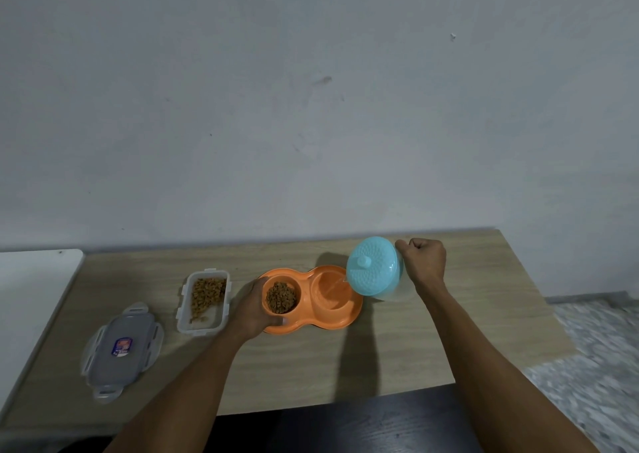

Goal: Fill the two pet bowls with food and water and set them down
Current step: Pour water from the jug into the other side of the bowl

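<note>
Fingers [411,245] of the right hand [423,260] clamp the tilted blue-lidded jug [375,267], pouring water into the orange double bowl's [311,326] right well while the left hand [254,309] grips its left, kibble-filled end on the tabletop [311,366]; food looks done, water partway.

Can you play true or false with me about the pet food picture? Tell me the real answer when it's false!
1. The left well of the orange double bowl has kibble in it. True.
2. The clear food box has its lid on. False: the lid lies on the table, to the left of the box.
3. The right hand tips a blue-lidded jug over the right well. True.
4. The left hand is holding a spoon. False: it grips the orange bowl's left end.
5. The food box is empty. False: kibble remains inside.
</note>
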